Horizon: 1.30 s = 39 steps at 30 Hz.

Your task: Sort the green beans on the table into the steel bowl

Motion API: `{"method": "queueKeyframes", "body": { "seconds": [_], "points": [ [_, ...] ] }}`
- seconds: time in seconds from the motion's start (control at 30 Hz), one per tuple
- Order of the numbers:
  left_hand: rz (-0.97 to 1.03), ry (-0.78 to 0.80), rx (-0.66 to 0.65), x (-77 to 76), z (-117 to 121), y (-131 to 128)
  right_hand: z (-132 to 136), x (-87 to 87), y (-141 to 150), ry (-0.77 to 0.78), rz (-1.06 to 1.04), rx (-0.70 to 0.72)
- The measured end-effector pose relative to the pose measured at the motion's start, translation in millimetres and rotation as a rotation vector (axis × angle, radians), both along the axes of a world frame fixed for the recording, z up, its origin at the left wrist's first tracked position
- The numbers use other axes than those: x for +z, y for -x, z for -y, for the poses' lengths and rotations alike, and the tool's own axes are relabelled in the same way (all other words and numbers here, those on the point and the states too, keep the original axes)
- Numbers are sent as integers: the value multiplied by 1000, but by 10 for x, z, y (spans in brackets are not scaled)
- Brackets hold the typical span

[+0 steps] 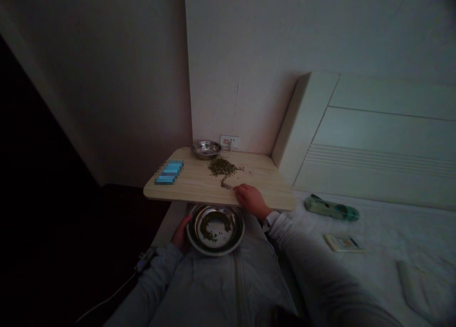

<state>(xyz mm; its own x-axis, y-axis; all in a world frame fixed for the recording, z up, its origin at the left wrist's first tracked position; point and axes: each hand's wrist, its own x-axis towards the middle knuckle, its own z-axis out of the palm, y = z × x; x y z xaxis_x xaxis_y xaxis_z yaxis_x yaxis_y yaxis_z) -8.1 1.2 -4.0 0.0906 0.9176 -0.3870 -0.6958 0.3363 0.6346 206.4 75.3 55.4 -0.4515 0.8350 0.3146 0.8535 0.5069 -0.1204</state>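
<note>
My right hand (251, 199) rests at the front edge of a pale wooden board table (256, 189), pinching a small pale stick (227, 186). The stick's tip touches a trail running from a loose pile of small green beans (221, 167). My left hand (181, 233) grips the rim of a large steel bowl (215, 229) held against my lap, below the table edge. More of the green beans lie in that bowl (212, 227). A small steel bowl (206, 149) stands at the table's back edge.
A blue pixelated flat object (169, 172) lies on the table's left. Behind it are a wall socket (229, 141) and a bed headboard (356, 132). On the white bedding lie a green case (331, 209) and a small flat box (344, 243). A white cable (107, 293) runs at lower left.
</note>
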Motion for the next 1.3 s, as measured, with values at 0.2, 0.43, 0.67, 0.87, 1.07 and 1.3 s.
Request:
{"method": "queueKeyframes", "body": {
  "seconds": [0.2, 0.43, 0.67, 0.87, 1.07, 1.3],
  "points": [
    [-10, 1, 26, 33, 8, -9, 12, -5, 37, -5, -4, 19],
    [5, -16, -29, 6, 2, 5, -209, -16, -48, 3, -353, -152],
    [3, -1, -5, -19, -2, 3, -175, -19, -393, 86, -678, -218],
    [-2, -1, -11, -4, -5, -10, 40, -130, -670, 186, -721, -331],
    [-10, -21, -18, 25, 0, -8, 189, -90, -564, 233, -665, -341],
    [-1, -5, -11, 38, 11, -10, 276, -39, -277, 310, -662, -232]
  ]
}}
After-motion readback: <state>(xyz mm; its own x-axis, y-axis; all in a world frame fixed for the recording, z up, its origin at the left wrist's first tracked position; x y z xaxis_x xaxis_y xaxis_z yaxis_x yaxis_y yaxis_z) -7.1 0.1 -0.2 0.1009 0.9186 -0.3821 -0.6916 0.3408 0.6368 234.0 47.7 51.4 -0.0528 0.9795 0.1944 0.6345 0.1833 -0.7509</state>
